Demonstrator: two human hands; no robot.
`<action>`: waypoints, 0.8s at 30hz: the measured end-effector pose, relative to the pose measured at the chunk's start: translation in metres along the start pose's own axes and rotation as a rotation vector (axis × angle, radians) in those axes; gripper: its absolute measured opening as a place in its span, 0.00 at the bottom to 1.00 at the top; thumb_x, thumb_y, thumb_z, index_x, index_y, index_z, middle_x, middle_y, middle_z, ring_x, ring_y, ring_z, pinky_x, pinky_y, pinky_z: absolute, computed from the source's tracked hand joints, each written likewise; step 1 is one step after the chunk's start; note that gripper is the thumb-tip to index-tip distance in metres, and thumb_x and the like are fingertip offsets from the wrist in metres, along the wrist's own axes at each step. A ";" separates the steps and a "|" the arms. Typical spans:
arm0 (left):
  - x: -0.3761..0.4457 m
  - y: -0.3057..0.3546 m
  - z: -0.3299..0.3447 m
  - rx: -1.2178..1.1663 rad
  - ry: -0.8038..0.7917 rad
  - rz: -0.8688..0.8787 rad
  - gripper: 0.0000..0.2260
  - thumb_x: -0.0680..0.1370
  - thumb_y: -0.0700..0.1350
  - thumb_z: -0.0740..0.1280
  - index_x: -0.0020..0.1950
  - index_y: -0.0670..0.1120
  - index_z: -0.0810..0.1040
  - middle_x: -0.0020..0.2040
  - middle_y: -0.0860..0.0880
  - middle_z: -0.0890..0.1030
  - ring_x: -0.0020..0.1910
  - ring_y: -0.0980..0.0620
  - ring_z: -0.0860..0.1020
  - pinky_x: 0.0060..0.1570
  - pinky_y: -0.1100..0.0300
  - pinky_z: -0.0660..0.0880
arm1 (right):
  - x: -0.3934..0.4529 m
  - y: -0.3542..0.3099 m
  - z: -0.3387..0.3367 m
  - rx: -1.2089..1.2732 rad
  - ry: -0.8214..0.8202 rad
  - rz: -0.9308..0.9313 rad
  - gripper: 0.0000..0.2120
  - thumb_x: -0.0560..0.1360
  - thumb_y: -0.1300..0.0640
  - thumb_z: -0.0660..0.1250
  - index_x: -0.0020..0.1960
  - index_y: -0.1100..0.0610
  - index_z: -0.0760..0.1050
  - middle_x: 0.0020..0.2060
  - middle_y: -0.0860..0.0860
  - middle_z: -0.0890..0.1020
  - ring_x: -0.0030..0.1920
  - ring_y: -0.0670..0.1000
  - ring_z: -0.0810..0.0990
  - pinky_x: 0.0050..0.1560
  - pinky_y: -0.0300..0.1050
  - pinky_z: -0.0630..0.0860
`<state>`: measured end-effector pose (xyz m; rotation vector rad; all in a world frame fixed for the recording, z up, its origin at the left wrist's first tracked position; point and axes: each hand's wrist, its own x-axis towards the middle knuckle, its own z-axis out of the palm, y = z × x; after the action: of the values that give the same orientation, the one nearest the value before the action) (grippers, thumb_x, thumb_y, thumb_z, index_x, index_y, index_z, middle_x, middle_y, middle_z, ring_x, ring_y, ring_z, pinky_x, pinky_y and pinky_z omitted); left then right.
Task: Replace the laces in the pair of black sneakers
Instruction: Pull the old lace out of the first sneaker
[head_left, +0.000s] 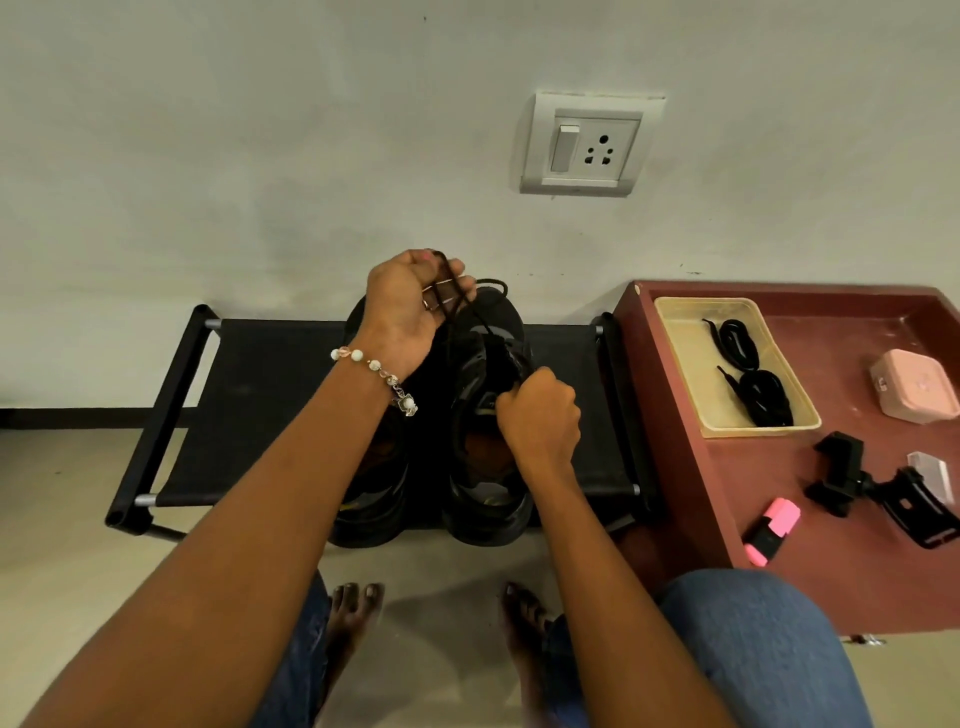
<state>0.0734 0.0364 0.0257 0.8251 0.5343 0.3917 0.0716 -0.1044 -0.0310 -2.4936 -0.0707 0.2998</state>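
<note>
A seated person in blue jeans (763, 649), bare feet (358, 613) on the pale floor, leans over a pair of black sneakers (483, 467) standing side by side, toes to the wall, on a low black fabric rack (249, 405) with a black tube frame

The right hand (540, 415) has its grip curled tight at the tongue of the right-hand sneaker, holding the shoe or its lace; which one cannot be told. The left hand (410, 306), a bracelet of white and clear beads (379, 371) at its wrist, is raised above the toes, its grip closed on loops of the black lace (452, 291) that runs down to the right-hand sneaker's eyelets

Beside the rack to the right stands a dark red table (831, 545). Nearest on it lies a pink highlighter pen with a black middle (771, 530), then a black plastic clamp mount (878, 491), then a pale yellow rectangular plastic tray (675, 332) holding two coiled black laces (748, 369), with a pink rounded box (917, 382) just right of it

On the white wall behind, a white switch-and-socket plate (587, 143)
</note>
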 end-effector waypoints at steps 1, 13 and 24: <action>0.002 -0.001 0.000 -0.073 0.028 -0.023 0.10 0.80 0.35 0.55 0.41 0.43 0.71 0.32 0.46 0.76 0.28 0.49 0.74 0.41 0.50 0.78 | 0.000 0.000 0.000 -0.003 -0.001 0.001 0.12 0.77 0.55 0.65 0.55 0.63 0.72 0.52 0.59 0.78 0.51 0.61 0.78 0.46 0.54 0.77; 0.006 -0.060 -0.007 1.843 -0.084 0.523 0.08 0.76 0.48 0.68 0.52 0.47 0.83 0.55 0.44 0.75 0.49 0.44 0.78 0.46 0.53 0.77 | 0.002 0.001 0.003 -0.044 0.009 -0.001 0.12 0.77 0.56 0.63 0.56 0.62 0.71 0.53 0.59 0.78 0.52 0.61 0.78 0.43 0.50 0.72; 0.013 -0.054 -0.003 1.598 -0.071 0.239 0.17 0.78 0.45 0.61 0.30 0.41 0.65 0.32 0.47 0.68 0.33 0.49 0.67 0.30 0.58 0.61 | 0.004 0.003 0.003 -0.029 0.016 -0.006 0.13 0.77 0.55 0.63 0.56 0.63 0.72 0.52 0.59 0.78 0.51 0.61 0.78 0.43 0.51 0.74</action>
<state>0.0884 0.0117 -0.0213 2.4437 0.6365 0.0703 0.0745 -0.1047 -0.0356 -2.5234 -0.0762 0.2776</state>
